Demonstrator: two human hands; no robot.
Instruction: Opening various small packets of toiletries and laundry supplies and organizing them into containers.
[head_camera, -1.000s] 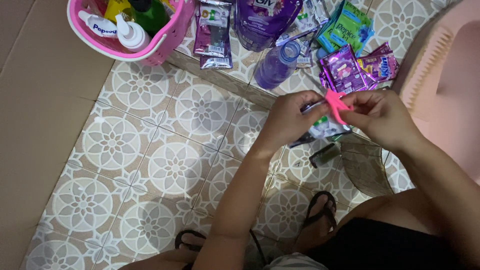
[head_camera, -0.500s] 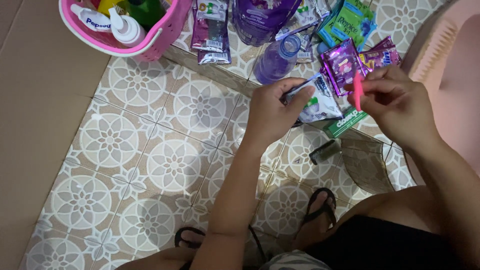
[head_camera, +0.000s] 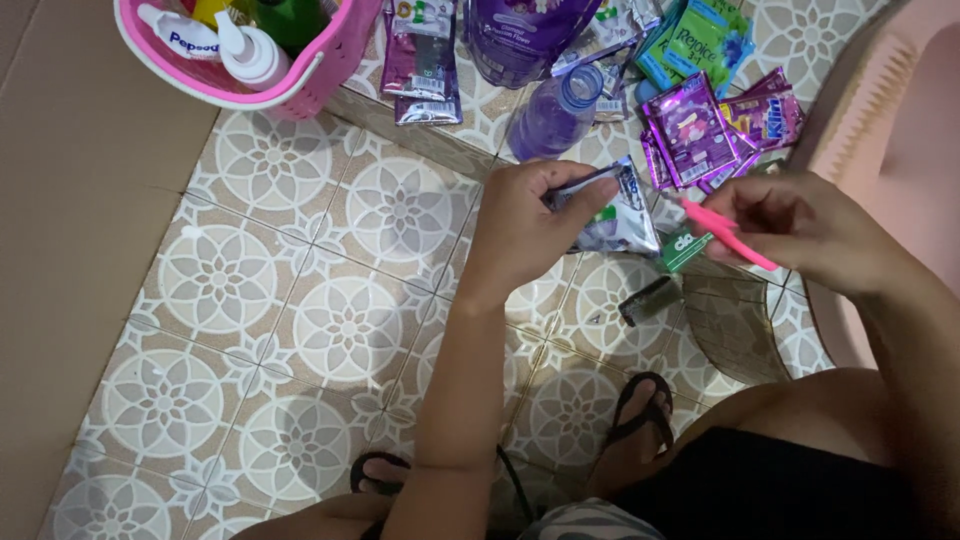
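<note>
Above the patterned tile floor (head_camera: 330, 330), the left hand (head_camera: 525, 235) holds a silver and purple sachet (head_camera: 612, 212) pinched by its top edge between thumb and fingers (head_camera: 590, 197), so the packet hangs slightly tilted. Just to its right, the right hand (head_camera: 800, 225) grips a thin pink strip (head_camera: 728, 235) between thumb and fingertips; the strip slants down to the right, apart from the sachet. A small green box (head_camera: 686, 247) lies on the floor between and below the 2 hands, and a dark rectangular object (head_camera: 650, 300) lies nearer the person's sandalled foot (head_camera: 640, 420). Beyond the hands, on a raised tiled ledge, sit a purple bottle (head_camera: 552, 115), a large purple refill pouch (head_camera: 522, 38), purple sachets (head_camera: 690, 130) and green sachets (head_camera: 700, 40). A pink basket (head_camera: 330, 70) with a white pump bottle (head_camera: 246, 55) stands at the upper left, and a pink plastic basin (head_camera: 890, 110) fills the right edge.
</note>
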